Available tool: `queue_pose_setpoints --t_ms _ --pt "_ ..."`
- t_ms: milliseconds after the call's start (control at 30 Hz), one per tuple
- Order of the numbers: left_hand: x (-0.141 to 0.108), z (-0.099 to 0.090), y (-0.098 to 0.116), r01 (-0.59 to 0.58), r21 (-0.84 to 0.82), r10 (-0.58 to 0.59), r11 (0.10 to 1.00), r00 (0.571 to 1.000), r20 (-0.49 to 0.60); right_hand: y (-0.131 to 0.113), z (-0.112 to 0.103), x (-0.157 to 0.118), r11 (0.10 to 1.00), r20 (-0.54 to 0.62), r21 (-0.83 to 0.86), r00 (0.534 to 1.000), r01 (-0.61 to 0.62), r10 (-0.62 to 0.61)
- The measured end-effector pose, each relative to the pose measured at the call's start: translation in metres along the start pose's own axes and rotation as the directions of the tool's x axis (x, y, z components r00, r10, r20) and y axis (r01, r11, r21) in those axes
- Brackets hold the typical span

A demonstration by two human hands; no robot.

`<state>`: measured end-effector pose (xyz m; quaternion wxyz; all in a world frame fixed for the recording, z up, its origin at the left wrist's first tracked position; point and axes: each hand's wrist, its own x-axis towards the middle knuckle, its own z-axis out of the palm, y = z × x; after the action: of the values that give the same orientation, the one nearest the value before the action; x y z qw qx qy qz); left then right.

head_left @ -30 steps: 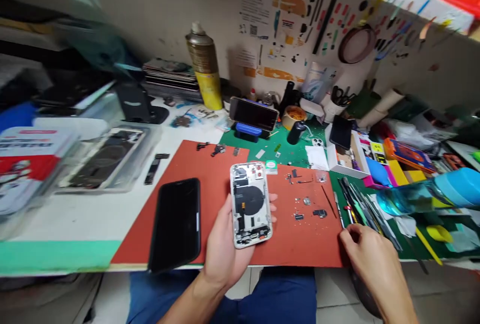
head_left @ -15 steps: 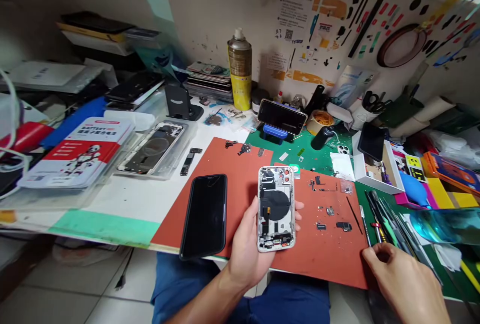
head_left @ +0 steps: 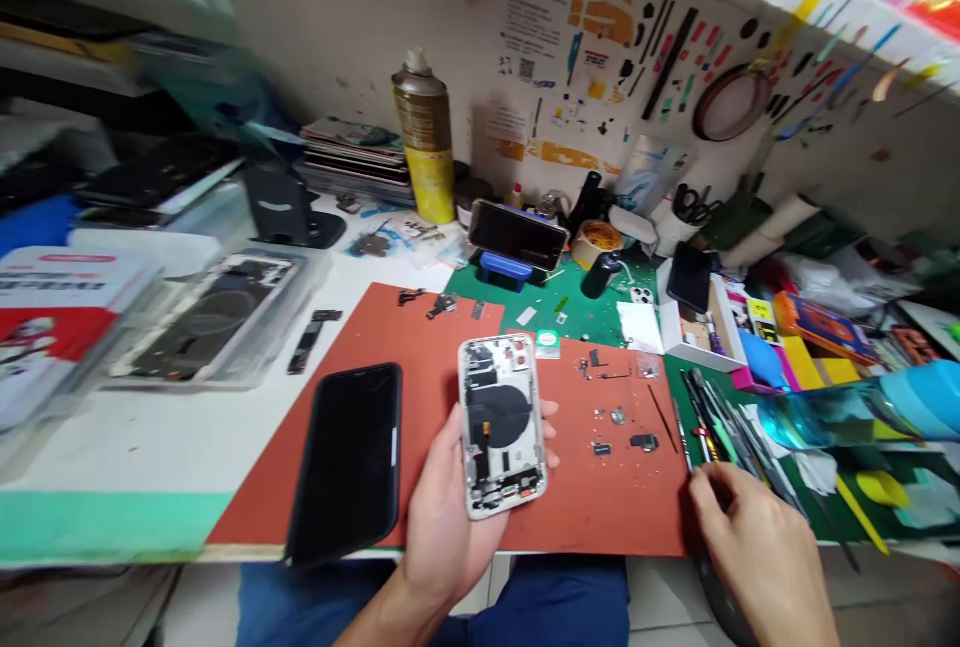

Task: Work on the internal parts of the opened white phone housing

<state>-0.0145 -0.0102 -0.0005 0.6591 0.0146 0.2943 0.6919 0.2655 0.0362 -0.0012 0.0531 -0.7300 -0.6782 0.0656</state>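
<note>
Phone housing (head_left: 504, 425) in L hand (head_left: 444, 512), R hand (head_left: 759, 537) apart.

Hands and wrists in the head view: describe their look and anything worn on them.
The left hand and right hand are both ungloved. No watch, bracelet or sleeve shows at either wrist, and no markings stand out. Part of the left is hidden.

Camera view farther right than half a second ago, blue bottle cap (head_left: 924, 399) again in sight
</note>
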Motion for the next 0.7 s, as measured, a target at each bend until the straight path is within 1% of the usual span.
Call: queue_pose_setpoints --t_ms 67,167,300,400,500,600,667,700 --pt "0.001 0.001 0.001 -0.021 0.011 0.021 1.0 0.998 -0.051 -0.007 -0.006 0.0 0.994 -0.06 0.096 0.998 0.042 -0.036" --pt "0.001 0.002 0.003 -0.032 0.034 0.036 0.999 0.992 -0.118 -0.016 -0.016 0.007 0.969 -0.136 0.216 0.986 0.121 -0.092" --pt "0.0 0.003 0.003 -0.022 0.035 0.027 0.999 0.988 -0.153 -0.034 -0.025 0.033 0.94 -0.16 0.278 0.974 0.199 -0.159" --pt "0.0 0.003 0.002 -0.028 0.03 0.032 0.999 0.991 -0.13 -0.062 -0.025 0.07 0.897 -0.192 0.337 0.953 0.287 -0.233" --pt "0.001 0.004 0.001 -0.049 0.022 0.051 0.999 0.994 -0.097 -0.098 -0.018 0.121 0.862 -0.24 0.383 0.937 0.331 -0.254" --pt "0.0 0.005 -0.001 -0.066 -0.007 0.066 0.998 0.995 -0.077 -0.13 -0.004 0.172 0.838 -0.242 0.438 0.94 0.326 -0.239" --pt "0.0 0.005 -0.002 -0.067 -0.036 0.065 0.997 0.996 -0.056 -0.147 0.006 0.197 0.824 -0.233 0.484 0.951 0.295 -0.203" --pt "0.0 0.004 -0.002 -0.068 -0.048 0.066 0.997 0.997 -0.042 -0.153 0.009 0.205 0.816 -0.231 0.505 0.955 0.281 -0.185"
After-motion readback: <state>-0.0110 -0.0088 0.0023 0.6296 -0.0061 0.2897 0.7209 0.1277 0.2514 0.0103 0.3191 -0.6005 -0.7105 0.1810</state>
